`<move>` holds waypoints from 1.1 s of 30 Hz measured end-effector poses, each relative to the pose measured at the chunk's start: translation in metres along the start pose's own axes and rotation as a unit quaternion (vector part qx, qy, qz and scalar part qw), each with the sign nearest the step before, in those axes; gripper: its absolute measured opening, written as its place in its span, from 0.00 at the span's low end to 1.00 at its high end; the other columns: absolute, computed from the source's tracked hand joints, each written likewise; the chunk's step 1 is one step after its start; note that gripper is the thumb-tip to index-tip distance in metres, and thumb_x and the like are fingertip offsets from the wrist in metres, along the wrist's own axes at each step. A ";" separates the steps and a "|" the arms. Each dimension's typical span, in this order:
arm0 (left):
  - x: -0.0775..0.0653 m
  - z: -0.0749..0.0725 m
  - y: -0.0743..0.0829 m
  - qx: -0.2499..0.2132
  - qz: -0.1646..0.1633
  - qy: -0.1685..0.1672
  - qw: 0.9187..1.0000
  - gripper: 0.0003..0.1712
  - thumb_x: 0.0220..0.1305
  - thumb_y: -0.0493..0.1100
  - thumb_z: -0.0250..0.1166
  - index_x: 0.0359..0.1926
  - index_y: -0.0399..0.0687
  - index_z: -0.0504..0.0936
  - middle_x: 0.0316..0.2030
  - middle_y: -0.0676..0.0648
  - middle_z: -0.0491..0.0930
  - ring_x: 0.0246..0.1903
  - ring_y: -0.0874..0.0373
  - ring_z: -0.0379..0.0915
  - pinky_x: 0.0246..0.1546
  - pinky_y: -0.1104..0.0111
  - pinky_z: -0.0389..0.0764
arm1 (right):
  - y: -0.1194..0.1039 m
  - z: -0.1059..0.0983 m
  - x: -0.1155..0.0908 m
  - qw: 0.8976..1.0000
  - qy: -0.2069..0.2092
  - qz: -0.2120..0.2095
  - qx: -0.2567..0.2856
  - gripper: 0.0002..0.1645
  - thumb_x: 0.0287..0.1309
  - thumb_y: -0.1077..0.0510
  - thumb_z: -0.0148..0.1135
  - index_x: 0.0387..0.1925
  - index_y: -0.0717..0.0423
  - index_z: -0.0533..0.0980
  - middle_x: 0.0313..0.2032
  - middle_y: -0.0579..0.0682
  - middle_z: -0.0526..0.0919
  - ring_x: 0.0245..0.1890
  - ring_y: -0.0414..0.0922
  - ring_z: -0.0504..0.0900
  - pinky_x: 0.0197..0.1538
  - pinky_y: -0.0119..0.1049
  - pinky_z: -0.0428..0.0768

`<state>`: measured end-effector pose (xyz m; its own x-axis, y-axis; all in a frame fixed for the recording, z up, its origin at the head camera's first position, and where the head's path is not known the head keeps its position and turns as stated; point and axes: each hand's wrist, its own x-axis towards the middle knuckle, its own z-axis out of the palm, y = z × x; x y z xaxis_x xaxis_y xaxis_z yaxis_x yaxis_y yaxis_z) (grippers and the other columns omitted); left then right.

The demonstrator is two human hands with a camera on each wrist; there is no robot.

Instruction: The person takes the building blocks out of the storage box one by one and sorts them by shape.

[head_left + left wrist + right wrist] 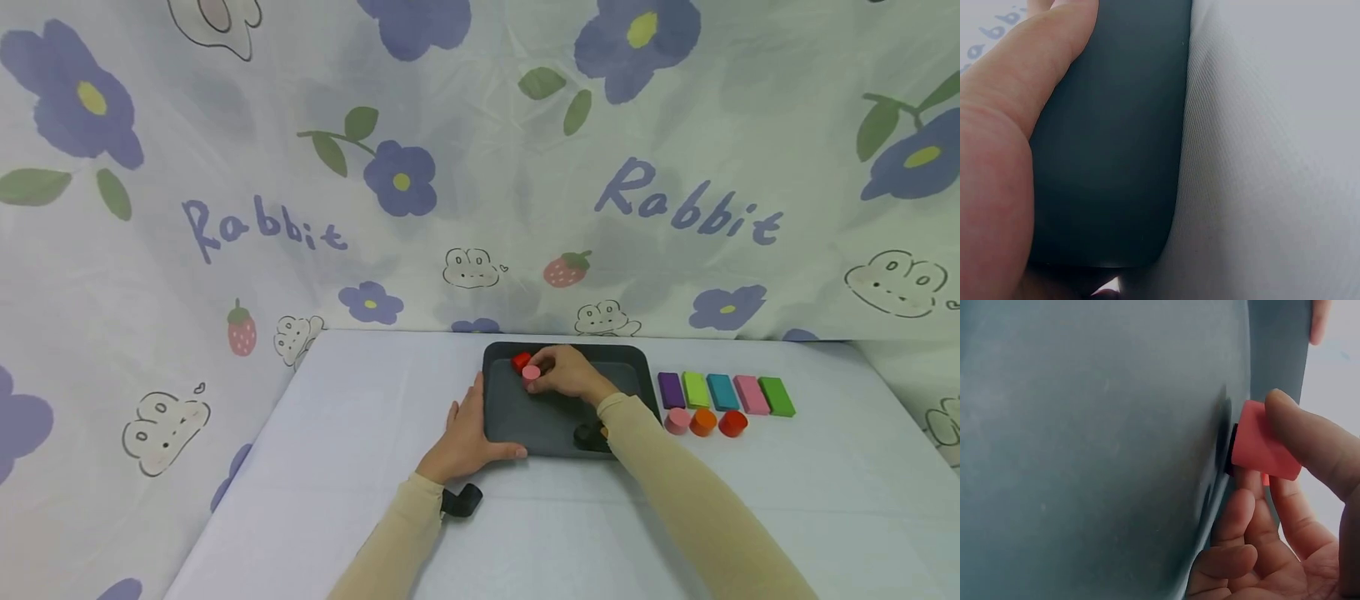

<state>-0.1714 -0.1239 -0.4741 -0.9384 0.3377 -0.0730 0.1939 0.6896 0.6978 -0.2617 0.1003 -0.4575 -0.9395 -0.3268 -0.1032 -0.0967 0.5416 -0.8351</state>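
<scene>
In the head view, my right hand (573, 373) pinches a small pink cylinder block (531, 374) between thumb and fingers, over the left part of a dark grey tray (536, 425). The right wrist view shows the thumb on one side of the pink block (1263, 440) and fingers on the other. Just behind it in the tray's far left corner sits a red block (520, 362). My left hand (467, 433) lies against the tray's near left corner, fingers stretched along the left side and thumb along the front rim. The tray's dark wall (1110, 144) fills the left wrist view's middle.
Right of the tray stands a row of purple (671, 390), lime, blue, pink and green (776, 397) rectangular blocks. In front of them are pink (677, 421), orange (703, 422) and red (732, 423) cylinders. A printed cloth (480, 208) hangs behind the white table (540, 533).
</scene>
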 end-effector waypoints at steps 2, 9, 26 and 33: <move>0.000 0.001 0.000 -0.001 -0.001 -0.001 1.000 0.78 0.48 0.65 0.78 0.80 0.41 0.33 0.79 0.39 0.43 0.78 0.45 0.40 0.74 0.43 0.32 | -0.001 -0.001 -0.001 1.000 0.004 0.001 -0.002 0.19 0.48 0.59 0.79 0.43 0.59 0.83 0.38 0.50 0.85 0.38 0.47 0.79 0.42 0.37 0.78; 0.001 0.000 0.000 -0.010 0.006 0.001 1.000 0.78 0.48 0.63 0.79 0.79 0.39 0.33 0.79 0.39 0.43 0.78 0.45 0.41 0.73 0.41 0.32 | -0.007 -0.004 -0.002 0.999 0.009 -0.010 -0.033 0.20 0.53 0.56 0.77 0.47 0.58 0.82 0.40 0.51 0.85 0.38 0.47 0.79 0.40 0.37 0.79; 0.002 0.001 0.000 0.001 0.011 0.002 1.000 0.78 0.48 0.64 0.79 0.79 0.38 0.33 0.79 0.39 0.43 0.77 0.45 0.41 0.73 0.41 0.33 | -0.023 -0.019 -0.020 0.998 0.034 -0.042 -0.033 0.21 0.55 0.53 0.75 0.48 0.56 0.82 0.42 0.49 0.85 0.39 0.46 0.79 0.41 0.38 0.79; 0.001 0.001 -0.001 -0.002 0.007 0.002 1.000 0.78 0.48 0.64 0.79 0.80 0.40 0.33 0.79 0.40 0.43 0.77 0.46 0.41 0.74 0.41 0.33 | -0.029 -0.024 -0.032 0.997 0.051 -0.043 -0.049 0.22 0.55 0.50 0.75 0.49 0.56 0.81 0.42 0.49 0.84 0.41 0.47 0.78 0.45 0.40 0.79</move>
<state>-0.1721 -0.1235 -0.4752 -0.9369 0.3445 -0.0595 0.2065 0.6827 0.7009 -0.2370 0.1137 -0.4167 -0.9547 -0.2966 0.0261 -0.2045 0.5896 -0.7814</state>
